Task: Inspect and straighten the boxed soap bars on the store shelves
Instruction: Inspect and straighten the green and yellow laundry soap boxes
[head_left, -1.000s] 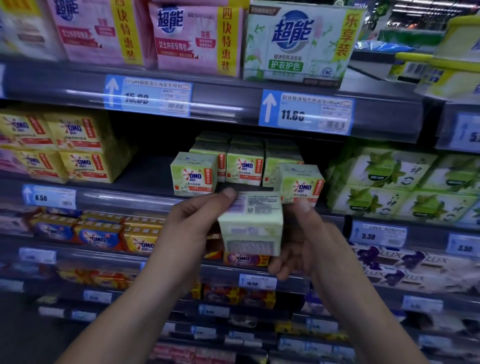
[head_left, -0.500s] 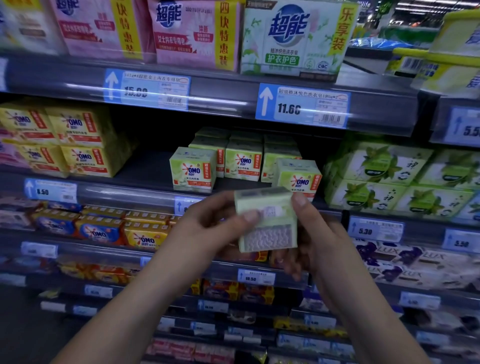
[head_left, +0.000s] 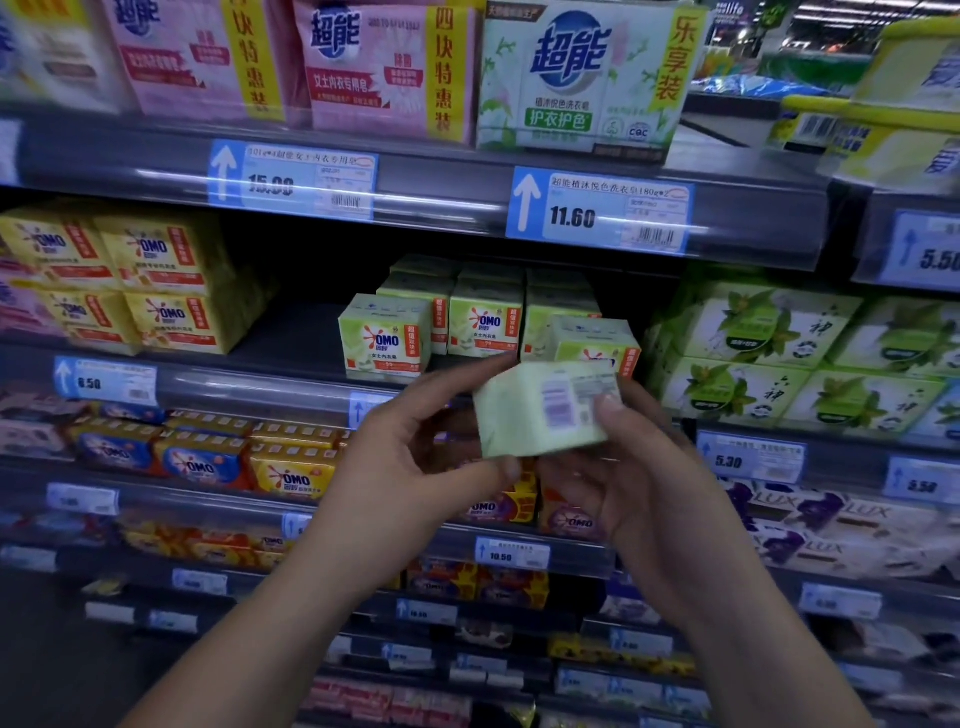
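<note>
Pale green card wraps the soap box (head_left: 540, 415), held tilted just off the shelf's (head_left: 249, 387) front edge, below the green OMO boxes (head_left: 384, 338). It looks light, stiff and crushable at the corners, so opposite edges suit gripping. The left hand (head_left: 410, 467) pinches its left edge, and the right hand (head_left: 644, 483) presses a thumb on the barcode face. The right fingers are hidden behind the box, and the print is blurred.

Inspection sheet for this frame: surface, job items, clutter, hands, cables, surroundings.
Surface: middle shelf, partly stocked.
Job's things: pale green soap box held off the shelf, barcode toward camera; green OMO boxes in rows behind, two standing forward.
Clutter: nothing seen.
Hands: left hand and right hand both grip the soap box.
Cables: nothing seen.
Surroundings: yellow OMO boxes at left; 11.60 price tag above; lower shelves stocked.
</note>
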